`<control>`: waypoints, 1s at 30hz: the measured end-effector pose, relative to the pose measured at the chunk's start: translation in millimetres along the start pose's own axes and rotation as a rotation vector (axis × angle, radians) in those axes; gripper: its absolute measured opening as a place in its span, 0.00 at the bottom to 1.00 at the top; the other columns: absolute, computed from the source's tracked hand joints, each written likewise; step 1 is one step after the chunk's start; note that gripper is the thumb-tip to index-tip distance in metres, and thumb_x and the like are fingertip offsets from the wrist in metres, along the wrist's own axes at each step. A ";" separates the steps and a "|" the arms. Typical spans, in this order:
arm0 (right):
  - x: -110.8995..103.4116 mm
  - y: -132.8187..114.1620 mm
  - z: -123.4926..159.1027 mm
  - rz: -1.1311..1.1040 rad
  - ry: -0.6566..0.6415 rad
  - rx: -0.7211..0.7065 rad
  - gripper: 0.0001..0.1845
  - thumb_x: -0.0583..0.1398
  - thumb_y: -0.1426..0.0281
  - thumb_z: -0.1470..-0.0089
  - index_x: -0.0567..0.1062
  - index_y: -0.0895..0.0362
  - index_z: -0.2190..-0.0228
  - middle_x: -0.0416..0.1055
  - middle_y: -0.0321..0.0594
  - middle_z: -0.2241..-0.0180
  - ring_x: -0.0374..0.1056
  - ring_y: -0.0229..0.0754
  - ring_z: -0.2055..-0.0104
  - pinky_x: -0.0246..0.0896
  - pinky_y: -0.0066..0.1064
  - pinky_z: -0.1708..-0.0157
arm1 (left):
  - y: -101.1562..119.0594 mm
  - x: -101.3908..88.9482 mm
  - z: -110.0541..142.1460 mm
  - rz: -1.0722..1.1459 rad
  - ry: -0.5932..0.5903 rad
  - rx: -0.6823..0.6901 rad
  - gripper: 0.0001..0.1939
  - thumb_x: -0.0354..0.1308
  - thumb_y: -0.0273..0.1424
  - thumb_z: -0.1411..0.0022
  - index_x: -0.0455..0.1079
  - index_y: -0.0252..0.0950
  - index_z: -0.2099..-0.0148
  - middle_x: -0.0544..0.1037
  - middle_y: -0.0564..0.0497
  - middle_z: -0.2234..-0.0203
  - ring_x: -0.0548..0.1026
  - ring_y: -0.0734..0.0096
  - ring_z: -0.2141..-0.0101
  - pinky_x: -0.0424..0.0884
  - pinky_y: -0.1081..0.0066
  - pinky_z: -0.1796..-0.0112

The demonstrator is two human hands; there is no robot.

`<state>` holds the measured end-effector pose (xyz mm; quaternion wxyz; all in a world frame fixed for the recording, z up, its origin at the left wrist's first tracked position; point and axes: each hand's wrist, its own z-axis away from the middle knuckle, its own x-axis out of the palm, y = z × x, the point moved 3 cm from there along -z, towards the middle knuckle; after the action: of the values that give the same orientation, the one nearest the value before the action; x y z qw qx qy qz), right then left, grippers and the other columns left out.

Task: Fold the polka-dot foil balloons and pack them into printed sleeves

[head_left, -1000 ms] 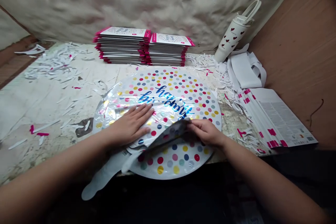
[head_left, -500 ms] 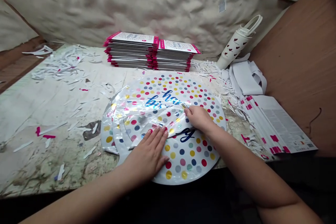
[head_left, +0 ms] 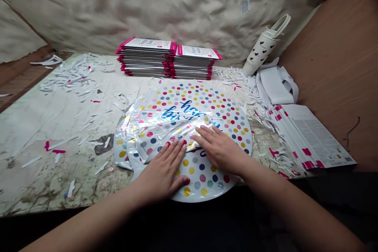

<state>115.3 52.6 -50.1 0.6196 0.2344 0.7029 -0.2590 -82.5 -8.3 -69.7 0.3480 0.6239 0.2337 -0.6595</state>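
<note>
Left hand: the left hand (head_left: 165,169) lies palm down, unclenched, fingers slightly parted, pressing on the dotted foil (head_left: 236,120) and holding nothing between the fingers.
Right hand: the right hand (head_left: 220,147) is laid out flat too, clasping nothing, its fingers pointing toward the left hand and resting on the shiny flap (head_left: 159,136).
Foil: right there under both palms, round-edged and white with coloured dots, at the near side of the table (head_left: 20,126); it spreads out beyond the fingertips, and its near edge curves out below and between the wrists.
Flap: folded over on top of the foil, crinkled and glossy, reaching from left of the left fingertips across to the right fingers.
Lettering: the blue lettering (head_left: 189,106) shows just beyond the flap, partly covered by it.
Far side: two stacks of pink-edged packs, the left stack (head_left: 144,59) and the right stack (head_left: 195,63), side by side near the wall (head_left: 177,4).
Right side: a bottle (head_left: 260,53) with hearts, tilted, beside looped white strips (head_left: 274,84); nearer, printed sheets (head_left: 319,138).
Left side: loose paper scraps (head_left: 71,75) strewn about.
</note>
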 end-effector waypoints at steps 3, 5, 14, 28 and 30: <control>-2.9 -15.4 2.5 0.184 0.081 -0.023 0.17 0.48 0.79 0.43 0.71 0.65 0.56 0.69 0.56 0.54 0.64 0.51 0.49 0.55 0.50 0.48 | 2.3 -6.4 -3.4 0.007 -0.003 -0.016 0.36 0.39 0.48 0.38 0.46 0.27 0.36 0.49 0.39 0.39 0.49 0.54 0.40 0.51 0.58 0.43; -8.3 -28.7 5.1 0.243 0.173 -0.035 0.14 0.49 0.80 0.44 0.74 0.65 0.64 0.74 0.53 0.65 0.69 0.49 0.57 0.57 0.50 0.50 | 4.8 -12.9 -10.2 -0.023 0.024 -0.079 0.34 0.43 0.44 0.38 0.52 0.25 0.38 0.56 0.37 0.41 0.54 0.54 0.41 0.53 0.58 0.44; -6.4 -3.5 86.4 -0.259 0.479 0.414 0.47 0.58 0.68 0.49 0.33 0.57 0.38 0.40 0.51 0.37 0.39 0.51 0.36 0.53 0.47 0.44 | 11.3 -14.8 -40.1 0.234 0.130 0.088 0.25 0.48 0.28 0.41 0.58 0.32 0.41 0.64 0.43 0.44 0.65 0.64 0.46 0.64 0.68 0.49; 1.1 16.5 77.4 -0.822 -0.025 0.346 0.09 0.56 0.70 0.49 0.75 0.57 0.65 0.76 0.40 0.66 0.72 0.41 0.66 0.65 0.30 0.65 | 16.4 -19.9 -41.9 0.527 0.099 -0.009 0.14 0.46 0.30 0.40 0.72 0.36 0.58 0.77 0.46 0.64 0.74 0.63 0.63 0.69 0.67 0.60; 6.2 30.4 68.5 -0.933 -0.078 0.661 0.11 0.53 0.66 0.45 0.73 0.59 0.69 0.73 0.38 0.76 0.70 0.38 0.77 0.64 0.27 0.76 | 6.0 -24.6 -54.7 0.744 -0.053 -0.347 0.13 0.49 0.37 0.41 0.71 0.37 0.69 0.77 0.50 0.74 0.74 0.67 0.72 0.69 0.72 0.71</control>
<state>185.7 30.8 -65.3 0.3589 0.0708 0.5900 -0.7198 -42.4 32.5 -50.9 0.6688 0.5806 0.0909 -0.4554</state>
